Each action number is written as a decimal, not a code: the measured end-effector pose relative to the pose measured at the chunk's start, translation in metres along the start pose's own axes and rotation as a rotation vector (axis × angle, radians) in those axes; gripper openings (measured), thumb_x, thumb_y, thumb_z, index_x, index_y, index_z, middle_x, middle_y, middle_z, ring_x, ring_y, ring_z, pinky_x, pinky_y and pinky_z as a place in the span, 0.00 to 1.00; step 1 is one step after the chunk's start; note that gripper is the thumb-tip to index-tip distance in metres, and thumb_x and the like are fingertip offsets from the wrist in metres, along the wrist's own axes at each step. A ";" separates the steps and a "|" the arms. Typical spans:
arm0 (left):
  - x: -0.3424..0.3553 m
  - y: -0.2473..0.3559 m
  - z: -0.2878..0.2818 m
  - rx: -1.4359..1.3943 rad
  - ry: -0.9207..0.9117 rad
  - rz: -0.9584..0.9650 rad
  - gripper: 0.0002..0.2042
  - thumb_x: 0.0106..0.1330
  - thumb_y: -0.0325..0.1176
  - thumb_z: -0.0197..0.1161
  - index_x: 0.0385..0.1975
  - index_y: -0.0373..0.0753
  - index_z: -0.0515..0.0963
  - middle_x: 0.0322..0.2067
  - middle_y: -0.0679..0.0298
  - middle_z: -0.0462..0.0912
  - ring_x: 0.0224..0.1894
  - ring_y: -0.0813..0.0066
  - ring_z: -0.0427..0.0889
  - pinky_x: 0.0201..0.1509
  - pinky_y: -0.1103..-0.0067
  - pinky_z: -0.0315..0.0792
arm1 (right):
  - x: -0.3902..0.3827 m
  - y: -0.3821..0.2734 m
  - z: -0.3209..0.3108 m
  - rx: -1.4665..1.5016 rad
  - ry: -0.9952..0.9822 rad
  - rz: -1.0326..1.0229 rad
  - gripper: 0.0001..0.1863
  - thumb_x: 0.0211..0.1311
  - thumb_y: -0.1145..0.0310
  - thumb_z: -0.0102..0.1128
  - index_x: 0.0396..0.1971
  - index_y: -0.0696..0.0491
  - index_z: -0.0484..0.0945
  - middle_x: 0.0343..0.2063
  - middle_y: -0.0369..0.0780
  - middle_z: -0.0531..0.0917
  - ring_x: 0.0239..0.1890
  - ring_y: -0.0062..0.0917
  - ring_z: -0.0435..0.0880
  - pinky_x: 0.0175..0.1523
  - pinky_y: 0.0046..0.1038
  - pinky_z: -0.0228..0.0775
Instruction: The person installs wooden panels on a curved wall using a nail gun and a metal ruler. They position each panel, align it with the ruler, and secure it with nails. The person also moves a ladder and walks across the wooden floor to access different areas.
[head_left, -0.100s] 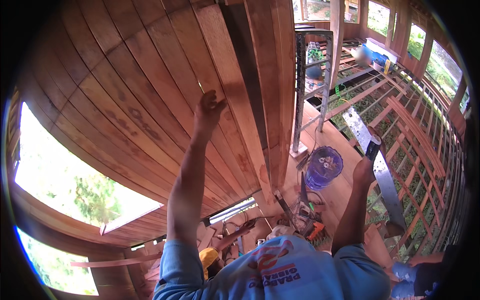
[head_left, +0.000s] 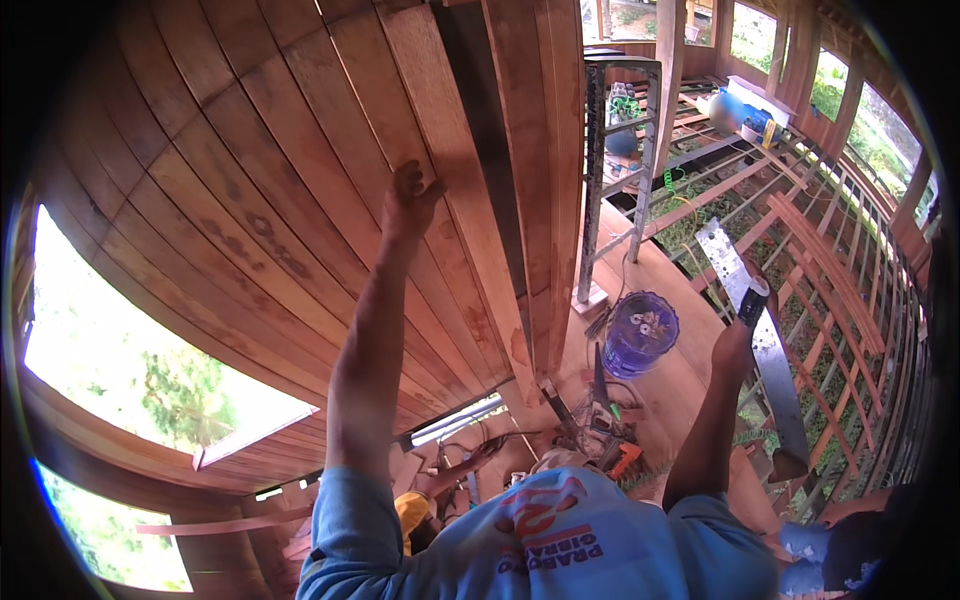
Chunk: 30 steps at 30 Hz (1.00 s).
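Note:
My left arm reaches up to the curved wall of brown planks [head_left: 280, 190]. The left hand [head_left: 410, 203] rests against it with fingers partly curled and thumb apart; nothing shows in it. Just right of that hand runs a paler, rougher plank [head_left: 455, 150], beside a dark gap [head_left: 485, 110] in the planking. Low at the right, my right hand [head_left: 733, 350] is closed around a black-handled tool [head_left: 748, 305] with a pale round end. A long silver metal blade [head_left: 775, 370] lies right behind this handle; whether the two are joined I cannot tell.
A metal ladder frame [head_left: 645, 150] stands beyond the planking. Below are a purple bucket [head_left: 640, 335], an orange-and-grey power tool [head_left: 622, 460] and cables. Open floor framing [head_left: 820, 260] spreads right. A co-worker's yellow sleeve [head_left: 410, 515] shows at lower left; another person [head_left: 735, 110] is far off.
The view has shifted slightly. My left hand has slid a little up and left on the planks. My right hand and the silver blade have moved slightly right.

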<state>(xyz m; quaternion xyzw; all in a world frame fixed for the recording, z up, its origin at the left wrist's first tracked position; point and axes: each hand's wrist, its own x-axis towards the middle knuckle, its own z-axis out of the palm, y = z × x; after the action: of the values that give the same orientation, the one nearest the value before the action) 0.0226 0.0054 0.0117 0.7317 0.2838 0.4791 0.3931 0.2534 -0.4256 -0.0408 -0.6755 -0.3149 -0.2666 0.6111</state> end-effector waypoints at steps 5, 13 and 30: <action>0.046 0.026 0.010 -0.155 -0.089 -0.037 0.17 0.65 0.31 0.67 0.53 0.34 0.79 0.44 0.61 0.84 0.50 0.68 0.83 0.55 0.72 0.76 | 0.022 0.006 -0.008 0.169 -0.001 0.017 0.18 0.75 0.66 0.45 0.53 0.60 0.78 0.40 0.43 0.85 0.36 0.26 0.82 0.44 0.29 0.72; 0.057 0.024 0.042 -0.491 -0.168 0.041 0.13 0.65 0.32 0.64 0.48 0.35 0.80 0.40 0.65 0.84 0.43 0.72 0.82 0.50 0.72 0.77 | 0.041 0.056 0.003 -0.030 -0.112 0.045 0.15 0.67 0.75 0.53 0.52 0.58 0.77 0.46 0.45 0.83 0.46 0.38 0.82 0.53 0.37 0.72; 0.043 0.063 0.057 -0.603 -0.154 0.064 0.07 0.66 0.26 0.63 0.40 0.30 0.80 0.34 0.56 0.85 0.38 0.63 0.85 0.40 0.70 0.80 | 0.020 0.051 0.041 0.387 -0.151 0.101 0.17 0.72 0.66 0.51 0.51 0.62 0.79 0.47 0.45 0.84 0.49 0.28 0.82 0.55 0.30 0.73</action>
<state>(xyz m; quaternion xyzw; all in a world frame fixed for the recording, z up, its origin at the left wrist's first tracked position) 0.0937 -0.0114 0.0727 0.6248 0.0752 0.4972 0.5973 0.3044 -0.3861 -0.0637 -0.5788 -0.3706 -0.1188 0.7166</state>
